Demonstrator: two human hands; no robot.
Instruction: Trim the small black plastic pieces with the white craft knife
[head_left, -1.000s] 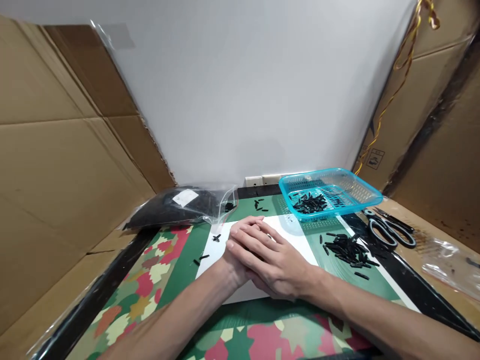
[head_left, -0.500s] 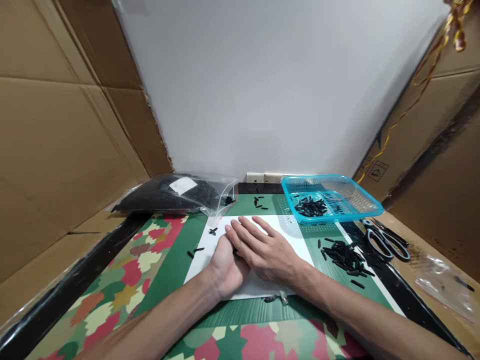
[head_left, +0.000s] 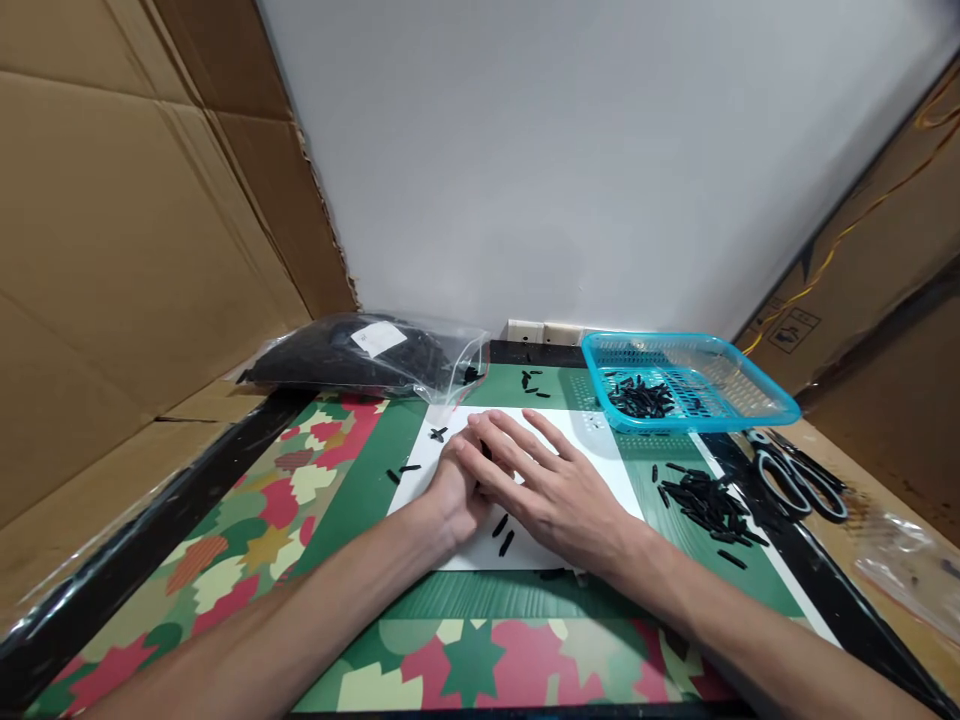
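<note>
Over a white sheet of paper (head_left: pixel 607 470), my hands meet, the right laid across the left. My left hand (head_left: pixel 454 500) is cupped, and small black strip-like pieces (head_left: pixel 486 450) show in the gap between the two. My right hand (head_left: pixel 547 490) has its fingers stretched out and slightly apart, covering most of the left palm. How many pieces lie inside is hidden. Two loose black pieces (head_left: pixel 507 543) rest on the paper just below the hands, and a small crossed cluster (head_left: pixel 438 434) lies to the upper left.
A clear plastic bag (head_left: pixel 337 355) full of black material lies at the back left. At the back right stands a blue basket (head_left: pixel 750 395) with black pieces inside. A pile of black pieces (head_left: pixel 709 505) sits right of the paper, with scissors (head_left: pixel 799 480) beyond. Cardboard walls flank the table.
My right hand has lifted a little and its fingers have spread, opening a gap over the left palm. Two black pieces now show on the paper below. The view has shifted slightly.
</note>
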